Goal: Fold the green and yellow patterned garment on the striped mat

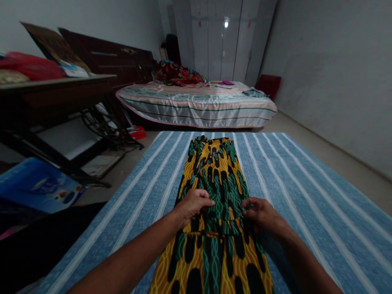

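Note:
A long patterned dress (219,192) in yellow, black and green lies in a narrow strip on a blue-and-white striped cloth (275,175). A gathered, ruffled seam crosses it just below my hands. Over the left part of the dress, my left hand (196,206) has its fingers curled in, thumb and forefinger close together on the fabric. At the right edge, my right hand (260,214) has its thumb and forefinger closing on the cloth. The other fingers of both hands are partly hidden. The dress runs out of view at the bottom.
Beyond the striped surface stands a bed (196,108) with a red floral blanket (180,75). To the left are a sewing-machine table (58,92) with a red bag (33,65) and a blue box (39,185). A bare wall (337,81) is on the right.

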Demonstrator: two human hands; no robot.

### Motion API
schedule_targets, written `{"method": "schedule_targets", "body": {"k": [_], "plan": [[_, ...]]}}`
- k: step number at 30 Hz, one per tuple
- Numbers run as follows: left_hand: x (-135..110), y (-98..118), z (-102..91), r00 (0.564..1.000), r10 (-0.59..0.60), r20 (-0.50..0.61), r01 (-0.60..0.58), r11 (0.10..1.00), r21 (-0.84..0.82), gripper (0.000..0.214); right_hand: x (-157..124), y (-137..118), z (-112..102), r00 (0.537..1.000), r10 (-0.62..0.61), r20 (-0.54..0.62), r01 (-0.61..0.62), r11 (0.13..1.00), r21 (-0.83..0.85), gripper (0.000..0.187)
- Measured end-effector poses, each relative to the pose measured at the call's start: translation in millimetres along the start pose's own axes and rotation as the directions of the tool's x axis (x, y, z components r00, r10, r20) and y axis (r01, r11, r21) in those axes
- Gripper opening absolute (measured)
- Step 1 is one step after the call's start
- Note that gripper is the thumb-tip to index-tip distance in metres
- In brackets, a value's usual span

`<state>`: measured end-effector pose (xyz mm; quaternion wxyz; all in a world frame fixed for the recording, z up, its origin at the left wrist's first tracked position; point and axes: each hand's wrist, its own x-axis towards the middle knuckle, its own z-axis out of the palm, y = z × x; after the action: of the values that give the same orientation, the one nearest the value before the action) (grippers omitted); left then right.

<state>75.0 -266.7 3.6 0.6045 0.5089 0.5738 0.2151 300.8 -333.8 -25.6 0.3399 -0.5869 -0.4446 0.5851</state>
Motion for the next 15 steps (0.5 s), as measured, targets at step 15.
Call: {"method": "schedule_targets", "body": {"k": [15], "plan": [[-13, -9, 8.3, 0.990, 0.025, -0.140, -0.020, 0.999, 0.038, 0.021, -2, -3, -8, 1.000, 0.008, 0.021, 0.000, 0.926, -0.377, 0.022]]}}
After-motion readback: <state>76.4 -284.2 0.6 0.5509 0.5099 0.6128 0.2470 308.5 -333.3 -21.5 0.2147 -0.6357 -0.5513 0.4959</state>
